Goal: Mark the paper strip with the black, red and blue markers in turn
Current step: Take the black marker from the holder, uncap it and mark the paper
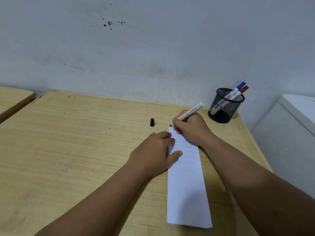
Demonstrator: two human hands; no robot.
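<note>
A long white paper strip (186, 189) lies on the wooden desk (76, 142), running from near my body away toward the wall. My right hand (191, 128) grips the uncapped black marker (191, 110), whose tip touches the strip's far left corner. My left hand (156, 152) lies flat, fingers apart, pressing on the strip's left edge. The black cap (152, 122) lies loose on the desk left of the marker tip. The blue marker (238, 87) and red marker (242, 90) stand capped in a black mesh cup (223, 108).
The mesh cup stands at the desk's far right corner by the grey wall (153, 48). A second wooden desk (13, 99) adjoins at far left. A white cabinet-like object (293, 126) sits beyond the right edge.
</note>
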